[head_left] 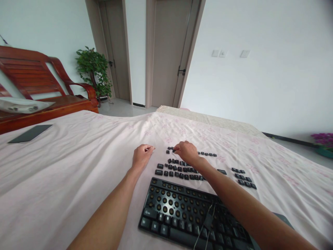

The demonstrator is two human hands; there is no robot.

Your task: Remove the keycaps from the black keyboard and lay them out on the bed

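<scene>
Head view: pink-patterned sheet (104, 166) spans the work area, everything sits on it. Keyboard (182, 208) is the big item, nearest the person — long axis left to right, right end swung nearer, so not square to the view. Right forearm (234, 194) crosses above its right half; left forearm (114, 205) runs past its left end, clear of it.

Next size down: loose keycap rows (159, 172), on the far side of the keyboard, running roughly parallel to its long axis. Nine-cap block (242, 177) sits apart, to the right of the right forearm. Farthest is a sparse far row (206, 154), caps on both sides of the right hand (188, 151).

Hands: both about level with that far row. Right one is at it, near its left end, thumb and fingertips pinching one small cap; lifted or resting on the sheet, can't tell. Left hand (142, 155) is just left of the row, touching no cap I can see — fingers curled in, thumb against index, contents hidden if any.

Wire-looped tool (208, 221) lies on the keyboard, out of both hands.

Smallest: pinched cap (173, 151), left of the right hand's knuckles, between the two hands, right hand nearer.
</scene>
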